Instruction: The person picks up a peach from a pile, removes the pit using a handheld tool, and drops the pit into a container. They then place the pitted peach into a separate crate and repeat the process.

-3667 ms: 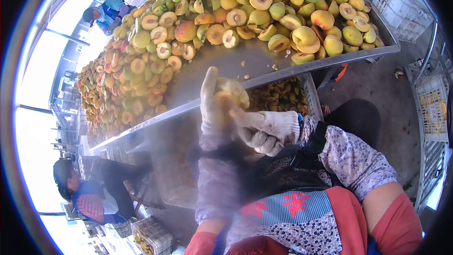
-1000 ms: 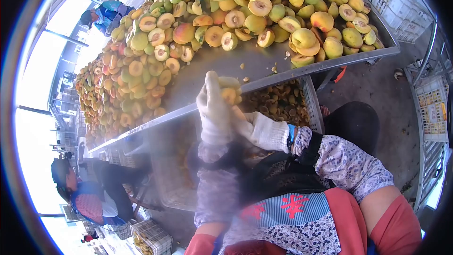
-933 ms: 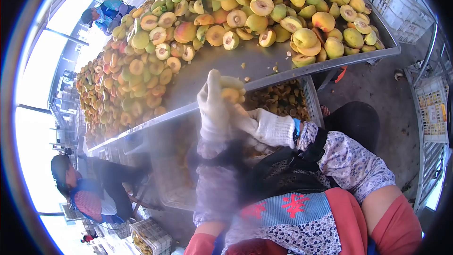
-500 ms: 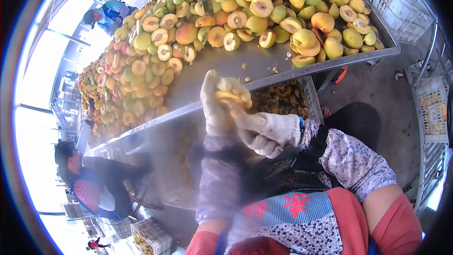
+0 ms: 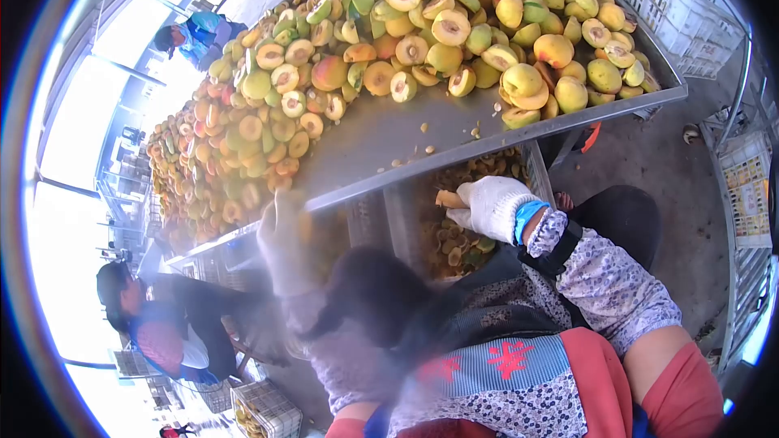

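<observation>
My right hand (image 5: pixel 497 207), in a whitish knit glove, is closed on a short tan-orange piece (image 5: pixel 448 199); its kind I cannot make out. Below that hand lies a crate (image 5: pixel 540 174) with many dark peach pieces (image 5: pixel 466 247) in it. My left hand (image 5: pixel 282 235), gloved too, is smeared by motion at the metal table's front edge, and its fingers do not show clearly. Near it on the table (image 5: pixel 365 130) spreads a big heap of halved peaches (image 5: pixel 324 73), several with brown hollows facing up.
Small bits of fruit (image 5: pixel 429 149) lie along the table's raised rim. White crates (image 5: pixel 682 16) are stacked at the far right. One person (image 5: pixel 170 316) sits at the left, another (image 5: pixel 199 36) is beyond the heap. A crate (image 5: pixel 264 410) stands on the floor lower left.
My hands, together over the table edge around a peach piece, have parted. The left has swung left toward the heap; the right has moved slightly right, over the crate.
</observation>
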Action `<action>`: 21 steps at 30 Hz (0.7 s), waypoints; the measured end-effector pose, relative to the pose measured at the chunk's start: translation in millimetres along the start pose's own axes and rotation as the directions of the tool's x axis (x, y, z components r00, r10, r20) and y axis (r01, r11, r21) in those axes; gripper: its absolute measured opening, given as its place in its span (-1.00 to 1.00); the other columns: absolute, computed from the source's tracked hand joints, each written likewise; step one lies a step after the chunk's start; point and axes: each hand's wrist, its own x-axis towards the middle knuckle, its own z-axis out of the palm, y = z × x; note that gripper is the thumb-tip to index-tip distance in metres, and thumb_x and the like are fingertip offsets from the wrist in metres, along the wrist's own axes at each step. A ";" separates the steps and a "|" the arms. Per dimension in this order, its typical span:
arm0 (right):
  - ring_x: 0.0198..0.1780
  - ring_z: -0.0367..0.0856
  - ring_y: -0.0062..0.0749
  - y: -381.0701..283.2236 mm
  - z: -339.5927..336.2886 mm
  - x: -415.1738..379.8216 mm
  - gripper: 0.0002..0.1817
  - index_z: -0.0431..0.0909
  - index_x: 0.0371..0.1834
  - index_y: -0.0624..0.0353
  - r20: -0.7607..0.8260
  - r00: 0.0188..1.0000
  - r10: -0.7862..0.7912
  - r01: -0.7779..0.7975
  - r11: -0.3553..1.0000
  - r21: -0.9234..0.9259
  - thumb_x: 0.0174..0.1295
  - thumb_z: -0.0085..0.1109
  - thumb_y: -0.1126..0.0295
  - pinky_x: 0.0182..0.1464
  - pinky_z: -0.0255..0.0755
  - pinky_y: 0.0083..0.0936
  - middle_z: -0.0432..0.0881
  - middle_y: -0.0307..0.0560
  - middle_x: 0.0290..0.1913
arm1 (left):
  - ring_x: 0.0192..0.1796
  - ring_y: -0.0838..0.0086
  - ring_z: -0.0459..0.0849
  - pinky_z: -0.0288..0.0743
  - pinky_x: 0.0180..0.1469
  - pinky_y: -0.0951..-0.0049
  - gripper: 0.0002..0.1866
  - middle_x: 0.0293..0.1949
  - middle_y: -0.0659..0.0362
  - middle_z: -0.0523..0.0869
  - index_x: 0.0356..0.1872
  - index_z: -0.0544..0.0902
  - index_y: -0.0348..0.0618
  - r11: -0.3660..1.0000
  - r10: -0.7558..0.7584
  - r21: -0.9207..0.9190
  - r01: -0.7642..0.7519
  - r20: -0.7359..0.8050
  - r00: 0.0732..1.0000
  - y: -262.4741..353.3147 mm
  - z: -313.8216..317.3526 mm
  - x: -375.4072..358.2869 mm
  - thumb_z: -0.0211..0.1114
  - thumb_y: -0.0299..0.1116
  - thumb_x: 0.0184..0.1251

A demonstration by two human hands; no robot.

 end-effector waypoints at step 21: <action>-0.17 0.69 0.18 -2.7 -18.3 -3.6 -0.60 0.62 -0.12 0.18 -0.217 0.976 -0.033 0.068 0.986 0.154 0.32 0.19 0.03 -0.09 0.54 -0.01 0.71 0.21 -0.30 | -0.04 0.30 0.72 0.60 0.04 0.34 -0.35 -0.09 0.09 0.72 0.33 0.36 -0.21 0.975 -0.105 0.213 -0.064 0.694 0.712 27.3 184.4 142.4 0.37 -0.25 0.24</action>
